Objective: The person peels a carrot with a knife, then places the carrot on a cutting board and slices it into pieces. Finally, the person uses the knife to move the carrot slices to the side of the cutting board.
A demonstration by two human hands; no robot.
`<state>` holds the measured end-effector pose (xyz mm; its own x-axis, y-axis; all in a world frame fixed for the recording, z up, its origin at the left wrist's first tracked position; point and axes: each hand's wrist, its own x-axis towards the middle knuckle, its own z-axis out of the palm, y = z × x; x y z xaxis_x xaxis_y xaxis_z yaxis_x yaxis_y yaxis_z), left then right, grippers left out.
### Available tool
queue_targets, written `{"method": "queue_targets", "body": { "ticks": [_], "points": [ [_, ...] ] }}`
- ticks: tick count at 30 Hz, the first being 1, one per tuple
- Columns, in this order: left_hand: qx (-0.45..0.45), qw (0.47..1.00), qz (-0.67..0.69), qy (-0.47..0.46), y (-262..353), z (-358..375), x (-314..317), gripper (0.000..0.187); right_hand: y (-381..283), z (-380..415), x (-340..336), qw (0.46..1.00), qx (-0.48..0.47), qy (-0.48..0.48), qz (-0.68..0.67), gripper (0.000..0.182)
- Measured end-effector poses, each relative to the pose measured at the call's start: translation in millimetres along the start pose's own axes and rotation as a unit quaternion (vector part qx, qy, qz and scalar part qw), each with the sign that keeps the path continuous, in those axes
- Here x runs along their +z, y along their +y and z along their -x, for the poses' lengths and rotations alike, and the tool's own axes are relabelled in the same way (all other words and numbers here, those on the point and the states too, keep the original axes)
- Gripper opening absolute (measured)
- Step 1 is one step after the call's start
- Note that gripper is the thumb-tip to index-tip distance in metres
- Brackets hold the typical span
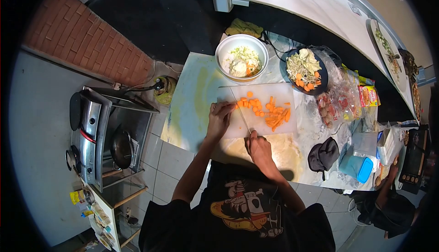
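A white cutting board (233, 129) lies on the table in front of me. My right hand (260, 149) is wrapped round the handle of a knife (242, 115), whose blade points away from me across the board. My left hand (221, 118) is closed at the board's left edge, fingertips on a piece of carrot (236, 106) beside the blade. Right of the knife lie cut carrot pieces (277, 115), some in rounds and some in sticks. Just behind the board stands a metal bowl (220, 60) holding chopped pale vegetables and some carrot.
A dark plate (325, 76) of sprouts and carrot slices sits behind the board. Plastic bags (336, 101), a black cloth item (323, 155) and a blue-lidded container (364, 169) lie to the right. A stove (91, 133) stands left; another person (388, 211) is at lower right.
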<state>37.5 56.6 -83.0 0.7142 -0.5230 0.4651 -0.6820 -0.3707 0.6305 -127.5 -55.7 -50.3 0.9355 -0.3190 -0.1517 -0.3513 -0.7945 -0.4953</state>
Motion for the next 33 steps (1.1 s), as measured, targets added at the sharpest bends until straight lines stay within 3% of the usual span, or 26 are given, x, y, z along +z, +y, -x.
{"method": "queue_targets", "body": {
  "ticks": [12, 15, 20, 26, 33],
  "points": [
    [0.002, 1.000, -0.001, 0.009, -2.6, 1.6, 3.0, 0.027, 7.2, -5.4, -3.7, 0.999, -0.023, 0.006, -0.037, 0.019],
    [-0.004, 1.000, -0.017, 0.018, 0.4, 1.7, 1.7, 0.020, 5.1, -5.7, -5.2, 0.999, -0.020, 0.006, -0.033, 0.019],
    [-0.064, 0.996, -0.029, -0.048, 7.7, -0.1, -8.6, 0.025, -0.6, -3.9, 2.3, 0.999, 0.011, 0.003, 0.041, 0.020],
    [-0.015, 0.998, -0.048, -0.046, 5.9, -5.6, -17.8, 0.024, -3.5, 1.9, -1.2, 0.999, 0.025, 0.023, 0.034, 0.021],
    [-0.039, 0.997, -0.029, -0.056, 3.9, -11.1, -11.2, 0.025, 5.6, 7.2, 0.5, 0.999, 0.000, 0.048, -0.002, 0.025]
  ]
}}
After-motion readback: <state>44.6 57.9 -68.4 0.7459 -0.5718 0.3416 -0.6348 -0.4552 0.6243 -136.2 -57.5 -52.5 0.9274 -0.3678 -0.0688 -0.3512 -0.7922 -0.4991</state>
